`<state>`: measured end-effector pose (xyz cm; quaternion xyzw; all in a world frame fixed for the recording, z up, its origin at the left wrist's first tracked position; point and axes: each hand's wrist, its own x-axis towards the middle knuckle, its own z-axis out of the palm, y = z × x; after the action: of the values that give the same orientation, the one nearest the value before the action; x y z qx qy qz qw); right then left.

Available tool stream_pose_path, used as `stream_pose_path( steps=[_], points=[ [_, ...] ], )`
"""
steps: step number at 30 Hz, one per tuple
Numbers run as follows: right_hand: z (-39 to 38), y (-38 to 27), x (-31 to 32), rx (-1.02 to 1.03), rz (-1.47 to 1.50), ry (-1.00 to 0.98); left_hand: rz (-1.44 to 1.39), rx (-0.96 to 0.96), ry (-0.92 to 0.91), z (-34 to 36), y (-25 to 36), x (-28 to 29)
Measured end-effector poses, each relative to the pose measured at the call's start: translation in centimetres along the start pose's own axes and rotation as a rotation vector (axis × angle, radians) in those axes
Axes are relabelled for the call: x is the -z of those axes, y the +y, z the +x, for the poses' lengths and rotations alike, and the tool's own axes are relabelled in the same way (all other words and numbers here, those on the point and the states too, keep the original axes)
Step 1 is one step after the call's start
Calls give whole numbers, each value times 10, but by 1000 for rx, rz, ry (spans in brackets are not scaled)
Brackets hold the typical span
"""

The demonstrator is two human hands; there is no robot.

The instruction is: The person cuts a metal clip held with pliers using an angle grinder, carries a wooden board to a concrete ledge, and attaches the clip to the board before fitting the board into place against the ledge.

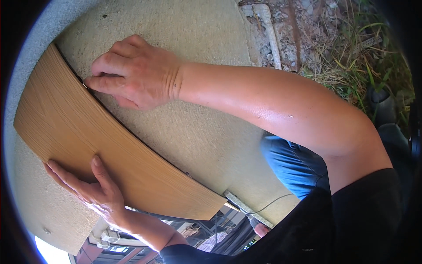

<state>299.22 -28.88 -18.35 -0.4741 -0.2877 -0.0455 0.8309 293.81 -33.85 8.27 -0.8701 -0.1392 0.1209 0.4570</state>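
Note:
A long wood-grain panel (101, 136) with a dark upper edge lies against a rough concrete surface (193, 31). My left hand (94, 191) grips the panel's lower edge, its thumb on the face and its fingers along the rim. At the opposite edge, my right hand (134, 75) is closed, its fingers curled. The fingertips press together at a tiny shiny piece (85, 86) on the dark edge, too small to name. A second small piece (187, 173) sits farther along that edge.
A grey bar (248, 209) and a thin cable (274, 200) are beyond the panel's right end, beside a partly visible hand (261, 229). A blue-jeaned leg (292, 165) is right of them. White pipe (270, 33), rubble and grass (351, 66) occupy the upper right.

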Motion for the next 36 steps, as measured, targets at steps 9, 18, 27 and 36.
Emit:
stream_pose_path(
  steps=[9, 18, 27, 36],
  points=[
    [-5, -8, 1, -79, -50, -23, 83, 6, -41, 1, 1, -3],
    [-10, 0, 4, -33, -44, 8, 108, 20, -30, 2, 8, 0],
    [-7, 1, 4, -36, 19, 11, 74, 16, -17, 5, 3, -2],
    [-12, -1, 3, -44, 12, -6, 91, 19, -21, 3, 5, -4]
  ],
)
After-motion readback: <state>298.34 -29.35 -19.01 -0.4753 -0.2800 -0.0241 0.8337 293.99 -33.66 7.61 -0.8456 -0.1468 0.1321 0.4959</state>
